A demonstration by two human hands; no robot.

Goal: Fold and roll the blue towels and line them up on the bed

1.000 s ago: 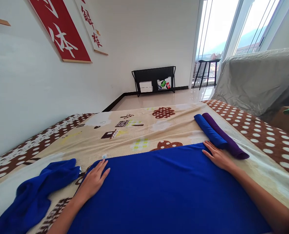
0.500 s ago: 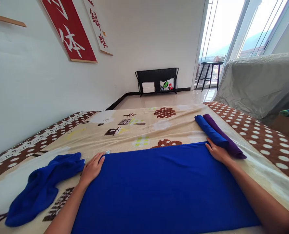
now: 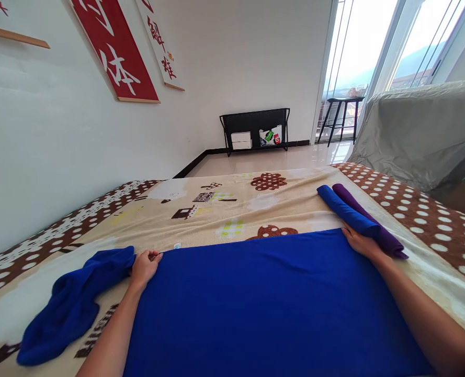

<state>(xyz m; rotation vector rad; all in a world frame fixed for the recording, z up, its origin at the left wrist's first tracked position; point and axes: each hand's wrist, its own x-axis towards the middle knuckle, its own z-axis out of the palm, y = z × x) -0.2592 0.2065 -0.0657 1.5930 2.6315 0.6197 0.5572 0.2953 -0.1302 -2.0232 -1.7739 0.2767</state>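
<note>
A blue towel (image 3: 271, 309) lies spread flat across the bed in front of me, with a small white label at its far edge. At its far left corner my left hand (image 3: 145, 267) is closed, thumb and forefinger pinching the edge. My right hand (image 3: 361, 243) is at the far right corner, fingers drawn together on the cloth and partly hidden. Just beyond it lie a rolled blue towel (image 3: 346, 210) and a rolled purple towel (image 3: 389, 242), side by side. A crumpled blue cloth (image 3: 73, 301) rests left of my left hand, reaching up to it.
The patterned blanket (image 3: 224, 220) with brown polka-dot borders covers the bed. A white wall with hanging scrolls (image 3: 126, 68) stands at left. Past the bed are a low black rack (image 3: 256, 125), a black stool (image 3: 342, 112) and a sheet-covered piece of furniture (image 3: 424, 125).
My left hand has gone from lying flat by the left corner to pinching it. My right hand's fingers have drawn in at the right corner. The view has shifted slightly.
</note>
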